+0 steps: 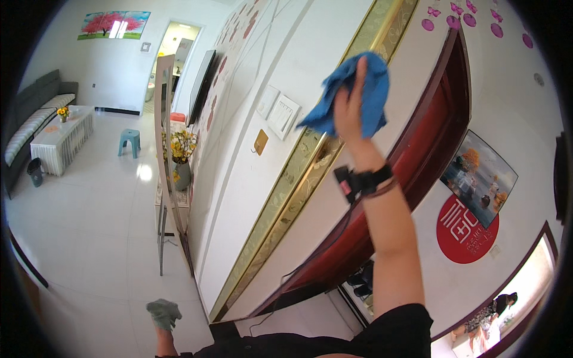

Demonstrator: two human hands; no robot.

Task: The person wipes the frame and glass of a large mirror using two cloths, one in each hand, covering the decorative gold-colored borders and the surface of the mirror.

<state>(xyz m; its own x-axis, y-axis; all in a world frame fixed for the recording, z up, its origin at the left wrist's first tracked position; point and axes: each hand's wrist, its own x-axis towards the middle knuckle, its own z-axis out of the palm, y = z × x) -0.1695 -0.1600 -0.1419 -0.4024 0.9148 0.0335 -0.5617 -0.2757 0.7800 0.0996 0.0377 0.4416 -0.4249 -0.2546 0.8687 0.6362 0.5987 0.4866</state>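
Observation:
My right hand (351,107), raised at the upper middle, presses a blue cloth (376,96) against the gold patterned corner trim (286,201) of the white wall. A black strap with a small device (358,181) is round that wrist, and a dark cable hangs from it. Down at the lower left, my left hand (163,313) is low beside my body, with a grey-green cloth (164,312) covering its fingers. Left of the blue cloth, white wall switches (283,116) and a gold hook plate (259,142) are on the wall.
A tall standing mirror (168,156) and a vase of yellow flowers (181,172) stand by the wall at left. Beyond are a blue stool (130,142), a low table (62,134) and a sofa (36,105). A dark red door (416,138) is at right; another person (501,306) shows at the lower right.

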